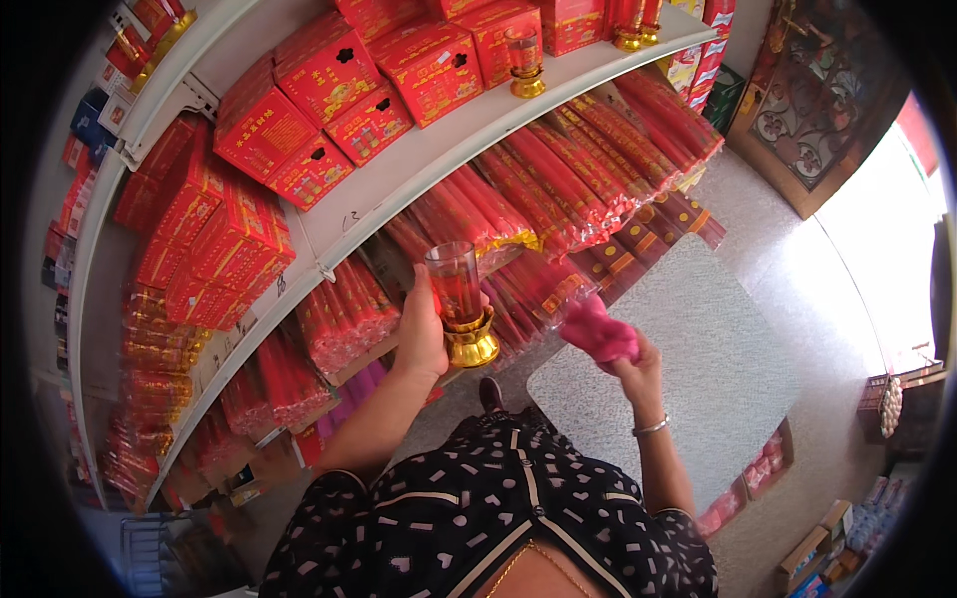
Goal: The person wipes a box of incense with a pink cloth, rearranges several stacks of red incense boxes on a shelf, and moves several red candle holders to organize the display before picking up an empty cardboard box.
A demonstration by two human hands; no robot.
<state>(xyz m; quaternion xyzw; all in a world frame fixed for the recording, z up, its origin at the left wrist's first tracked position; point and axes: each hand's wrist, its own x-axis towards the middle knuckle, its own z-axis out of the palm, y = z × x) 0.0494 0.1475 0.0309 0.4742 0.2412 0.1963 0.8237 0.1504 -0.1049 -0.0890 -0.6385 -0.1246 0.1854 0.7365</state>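
Note:
Upright in my left hand (425, 329) is a clear glass candle cup (454, 288) with red in it and a shiny gold lotus-shaped base (472, 345). My fingers wrap behind the glass, partly hidden by it. A bunched pink cloth (600, 329) is gripped in my right hand (641, 368), apart from the cup and over the edge of a grey speckled tabletop (673, 359). A similar glass cup on a gold base (527, 63) stands alone on the white shelf (404, 168) ahead, in front of red printed boxes (428, 71).
Bundles of red incense packs (553, 179) fill the level below the shelf. More red boxes (224, 247) and gold-based cups (161, 359) crowd the left shelf. An ornate door (811, 112) stands at right beside a bright opening. Cartons with pink packets (766, 467) sit under the table.

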